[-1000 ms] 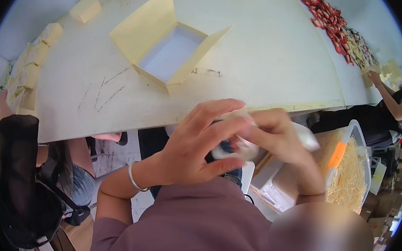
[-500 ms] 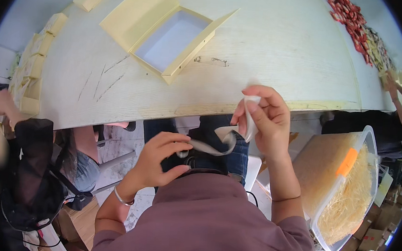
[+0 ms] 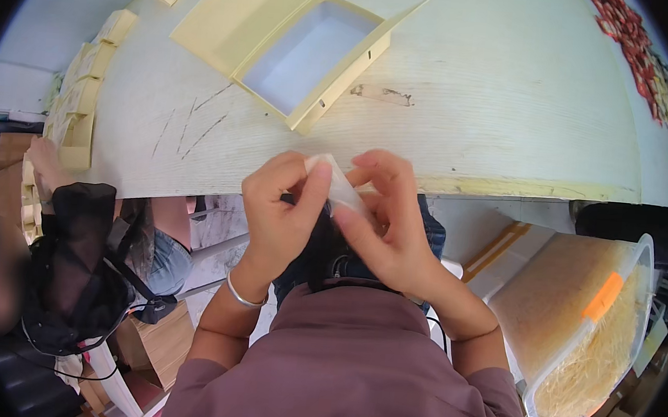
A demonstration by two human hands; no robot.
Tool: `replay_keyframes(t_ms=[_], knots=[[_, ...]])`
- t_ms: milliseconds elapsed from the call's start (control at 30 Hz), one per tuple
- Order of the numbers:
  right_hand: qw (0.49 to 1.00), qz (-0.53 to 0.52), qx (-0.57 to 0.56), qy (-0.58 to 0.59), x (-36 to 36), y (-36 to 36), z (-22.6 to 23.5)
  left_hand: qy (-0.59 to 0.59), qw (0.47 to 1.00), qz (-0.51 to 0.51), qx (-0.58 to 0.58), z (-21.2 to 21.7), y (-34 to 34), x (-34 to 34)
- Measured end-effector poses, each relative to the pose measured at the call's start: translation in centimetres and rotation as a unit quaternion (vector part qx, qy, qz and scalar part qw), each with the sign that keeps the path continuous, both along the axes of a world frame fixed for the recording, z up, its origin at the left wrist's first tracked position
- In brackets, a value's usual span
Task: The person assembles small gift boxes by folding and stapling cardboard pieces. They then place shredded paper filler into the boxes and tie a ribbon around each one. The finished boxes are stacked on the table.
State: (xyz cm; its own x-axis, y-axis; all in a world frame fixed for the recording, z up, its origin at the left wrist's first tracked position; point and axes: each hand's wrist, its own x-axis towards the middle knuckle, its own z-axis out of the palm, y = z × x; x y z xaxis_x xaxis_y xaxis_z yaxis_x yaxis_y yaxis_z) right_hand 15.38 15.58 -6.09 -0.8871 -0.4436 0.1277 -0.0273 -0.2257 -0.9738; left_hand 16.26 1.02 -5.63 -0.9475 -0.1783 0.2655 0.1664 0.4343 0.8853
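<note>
Just in front of the table edge, both hands are close together on a white, ribbon-like strip [image 3: 336, 183]. My left hand [image 3: 280, 216] pinches its upper end between thumb and fingers and wears a silver bangle on the wrist. My right hand [image 3: 392, 233] grips the strip's lower part, thumb against it and fingers curled behind. Fingers hide how far it extends. Beyond them on the table stands an open pale-yellow box [image 3: 342, 84] with a white interior. Its large lid leans back and a front flap is folded outward; neither hand touches it.
Small pale-yellow boxes [image 3: 82, 95] line the table's left side, near another person's hand [image 3: 43, 160]. Red packets [image 3: 636, 56] lie at the far right. Below the table's right edge stands a clear plastic bin [image 3: 530, 302] of straw-like shreds with an orange label.
My left hand has moved up and across to meet the right hand, which came left and down. The strip's loose dangling loop no longer shows. The view has shifted slightly.
</note>
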Motion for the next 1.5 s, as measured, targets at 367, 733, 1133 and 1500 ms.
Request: replay_keyframes(t_ms=[367, 733, 1133, 1500], knots=[[0.924, -0.125, 0.303, 0.198, -5.5, -0.2, -0.8, 0.142, 0.95, -0.036, -0.278, 4.2, -5.7, -6.3], [0.896, -0.063, 0.379, 0.223, -7.9, -1.5, -2.1, -0.203, 0.897, -0.263, -0.29, 4.0, -5.9, -10.9], [0.899, -0.051, 0.371, 0.229, -7.9, -1.1, -1.4, -0.229, 0.899, -0.276, -0.249, 3.9, -6.1, -10.5], [0.89, -0.033, 0.383, 0.244, -8.2, -1.2, -1.4, -0.201, 0.896, -0.3, -0.259, 3.6, -6.7, -10.5]])
